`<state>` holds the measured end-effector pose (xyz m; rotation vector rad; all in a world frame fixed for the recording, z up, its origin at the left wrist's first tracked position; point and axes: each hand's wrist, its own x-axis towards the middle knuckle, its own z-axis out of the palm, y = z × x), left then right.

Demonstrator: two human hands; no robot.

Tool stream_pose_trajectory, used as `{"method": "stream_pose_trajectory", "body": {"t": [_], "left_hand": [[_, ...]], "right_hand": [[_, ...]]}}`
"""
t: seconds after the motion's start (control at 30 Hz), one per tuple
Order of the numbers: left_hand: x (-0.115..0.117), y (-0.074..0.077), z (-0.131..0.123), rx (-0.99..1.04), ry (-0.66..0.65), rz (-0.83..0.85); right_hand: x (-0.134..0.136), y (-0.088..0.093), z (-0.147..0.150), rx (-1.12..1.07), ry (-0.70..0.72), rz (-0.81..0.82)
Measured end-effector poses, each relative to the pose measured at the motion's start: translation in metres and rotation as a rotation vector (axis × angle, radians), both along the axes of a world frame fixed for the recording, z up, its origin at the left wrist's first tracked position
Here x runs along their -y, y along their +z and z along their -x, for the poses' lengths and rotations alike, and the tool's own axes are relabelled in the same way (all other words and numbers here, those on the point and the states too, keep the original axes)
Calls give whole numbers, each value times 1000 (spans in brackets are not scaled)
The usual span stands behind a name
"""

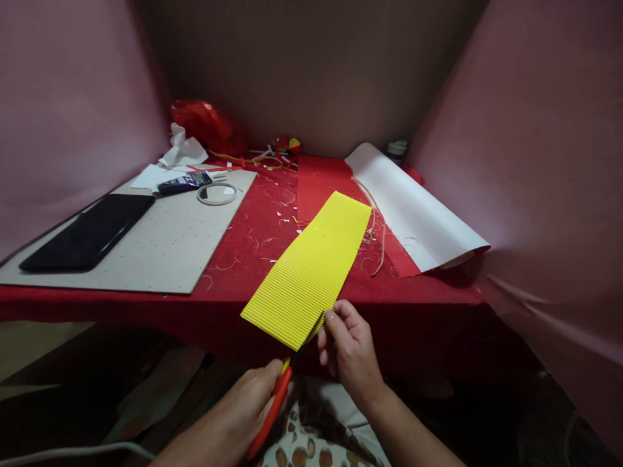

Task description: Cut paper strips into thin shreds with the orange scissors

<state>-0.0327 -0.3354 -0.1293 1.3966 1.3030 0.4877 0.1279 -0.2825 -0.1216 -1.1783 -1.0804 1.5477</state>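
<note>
A yellow corrugated sheet (316,259) lies slanted on the red table (263,233), its near end sticking out over the front edge. My right hand (350,353) pinches the sheet's near right corner, fingers closed on it. My left hand (248,399) is wrapped round the red handles of a pair of scissors (272,408). The scissors' tip points up at the sheet's near edge, and the blades are mostly hidden under the paper.
A grey board (170,246) on the left carries a black tablet (90,233), a glue tube (185,183) and a white ring (217,193). A red corrugated sheet (316,181) and a white paper roll (413,207) lie at the right. Scraps and a red bag (207,126) sit at the back.
</note>
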Motion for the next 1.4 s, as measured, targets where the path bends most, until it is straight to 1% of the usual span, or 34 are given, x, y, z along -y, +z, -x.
{"method": "stream_pose_trajectory", "body": {"t": [0.1,0.2,0.27,0.37,0.43,0.57,0.6,0.7,0.77,0.87,0.93,1.07,1.17,1.23,1.4], "left_hand": [[-1,-3,-3,8,83,30],[-4,-7,-11,40,185,144],[-7,-7,-16,60,205,200],[-11,-1,-19,27,195,216],[-13,3,-17,-11,165,164],[-14,6,-14,-106,65,-43],[-14,5,-15,-129,62,-66],[-14,1,-15,-130,62,-17],[-14,-2,-14,-125,55,-4],[-14,-5,-10,-150,17,-86],[-14,-7,-9,-137,18,-100],[-13,-20,-13,-39,161,15],[-14,-28,-18,-3,206,30],[-15,-25,-20,11,208,17],[-23,-4,-27,-19,230,-9]], "right_hand": [[-1,1,-1,-12,42,-24],[-4,3,-3,-11,66,-51],[-7,5,-5,-6,76,-61],[-10,8,-6,-16,92,-71],[-11,9,-6,-24,98,-73],[-12,9,-5,-22,102,-89],[-13,9,-5,-22,103,-92],[-15,10,-6,-12,101,-92],[-17,12,-7,6,67,-95],[-20,17,-9,25,7,-96],[-22,20,-9,22,13,-87],[-23,20,-10,-9,76,-89],[-21,18,-11,-34,119,-103],[-20,17,-13,-45,132,-113],[-21,17,-16,-55,130,-113]]}}
